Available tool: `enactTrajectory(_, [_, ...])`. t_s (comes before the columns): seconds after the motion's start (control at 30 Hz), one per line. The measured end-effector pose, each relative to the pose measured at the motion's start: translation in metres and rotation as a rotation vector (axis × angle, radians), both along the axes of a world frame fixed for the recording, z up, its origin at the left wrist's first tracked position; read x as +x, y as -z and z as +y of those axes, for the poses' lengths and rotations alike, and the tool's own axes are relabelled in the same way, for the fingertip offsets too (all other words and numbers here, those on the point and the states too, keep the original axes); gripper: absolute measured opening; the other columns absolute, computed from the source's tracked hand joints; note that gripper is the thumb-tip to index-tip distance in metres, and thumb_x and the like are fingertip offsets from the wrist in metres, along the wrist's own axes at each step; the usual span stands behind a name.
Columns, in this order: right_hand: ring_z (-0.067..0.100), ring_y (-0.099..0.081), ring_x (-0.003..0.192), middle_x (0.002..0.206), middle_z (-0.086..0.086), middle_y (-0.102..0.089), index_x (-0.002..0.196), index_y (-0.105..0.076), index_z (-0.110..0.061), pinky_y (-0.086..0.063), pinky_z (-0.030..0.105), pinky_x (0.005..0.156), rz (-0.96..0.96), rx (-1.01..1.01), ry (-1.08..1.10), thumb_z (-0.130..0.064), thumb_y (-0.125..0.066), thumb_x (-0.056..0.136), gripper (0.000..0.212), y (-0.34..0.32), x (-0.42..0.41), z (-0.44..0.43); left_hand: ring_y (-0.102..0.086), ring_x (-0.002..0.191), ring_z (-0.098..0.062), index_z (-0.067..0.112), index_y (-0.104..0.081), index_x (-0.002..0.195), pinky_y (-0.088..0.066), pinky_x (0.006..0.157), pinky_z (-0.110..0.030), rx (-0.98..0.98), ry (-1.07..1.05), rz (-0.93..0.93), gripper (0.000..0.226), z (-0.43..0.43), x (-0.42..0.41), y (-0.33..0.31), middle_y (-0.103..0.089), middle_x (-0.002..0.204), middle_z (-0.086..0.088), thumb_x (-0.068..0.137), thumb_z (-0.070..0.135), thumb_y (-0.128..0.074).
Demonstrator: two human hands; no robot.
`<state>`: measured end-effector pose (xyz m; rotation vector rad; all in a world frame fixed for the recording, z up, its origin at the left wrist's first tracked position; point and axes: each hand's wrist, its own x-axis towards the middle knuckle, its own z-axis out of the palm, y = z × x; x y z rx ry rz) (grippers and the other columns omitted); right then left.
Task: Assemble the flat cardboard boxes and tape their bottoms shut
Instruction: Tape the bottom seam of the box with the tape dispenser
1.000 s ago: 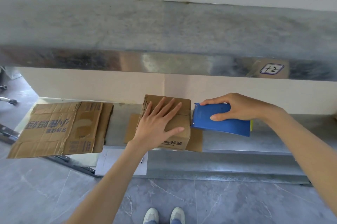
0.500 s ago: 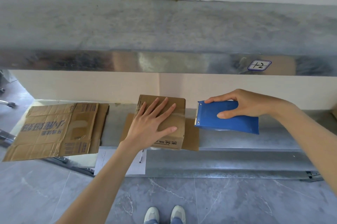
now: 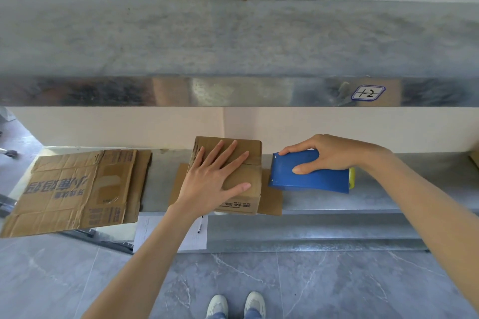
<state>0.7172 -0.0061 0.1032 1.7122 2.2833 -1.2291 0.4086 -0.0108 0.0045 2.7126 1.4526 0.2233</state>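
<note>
The right hand (image 3: 334, 154) grips the blue tape dispenser (image 3: 309, 174) just right of the small cardboard box (image 3: 245, 163), which the flat-fingered left hand (image 3: 212, 178) presses onto the metal shelf (image 3: 337, 202)

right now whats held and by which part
Right hand grips the blue tape dispenser across its body; left hand only presses flat on the box.
</note>
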Motion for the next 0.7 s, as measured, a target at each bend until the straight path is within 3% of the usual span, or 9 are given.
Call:
enactTrajectory(0.3, [0.006, -0.050, 0.127, 0.140, -0.026, -0.052, 0.133, -0.056, -0.049, -0.038, 0.034, 0.112, -0.063, 0.060, -0.002, -0.042, -0.072, 0.087, 0.049, 0.003, -0.023, -0.001, -0.002, 0.153, -0.013, 0.050, -0.010, 0.153, 0.003, 0.121, -0.042, -0.027, -0.015, -0.038, 0.079, -0.002, 0.003, -0.004, -0.005, 0.165, 0.015, 0.083, 0.086, -0.008])
enactTrajectory(0.57, [0.013, -0.056, 0.119, 0.136, -0.013, -0.060, 0.134, -0.055, -0.048, -0.044, 0.035, 0.105, -0.152, 0.092, 0.032, -0.044, -0.076, 0.082, 0.056, -0.005, -0.042, 0.002, -0.003, 0.153, -0.014, 0.048, -0.014, 0.154, 0.003, 0.121, -0.042, -0.028, -0.010, -0.022, 0.078, 0.000, 0.005, -0.004, -0.006, 0.165, 0.013, 0.084, 0.084, -0.012])
enactTrajectory(0.7, [0.023, -0.061, 0.105, 0.117, 0.004, -0.067, 0.144, -0.042, -0.048, -0.050, 0.038, 0.094, -0.301, 0.133, 0.025, -0.048, -0.073, 0.084, 0.067, 0.017, -0.058, -0.005, -0.003, 0.153, -0.014, 0.049, -0.013, 0.153, 0.001, 0.122, -0.042, -0.028, -0.009, -0.035, 0.078, -0.001, 0.006, -0.005, -0.006, 0.165, 0.014, 0.084, 0.083, -0.012])
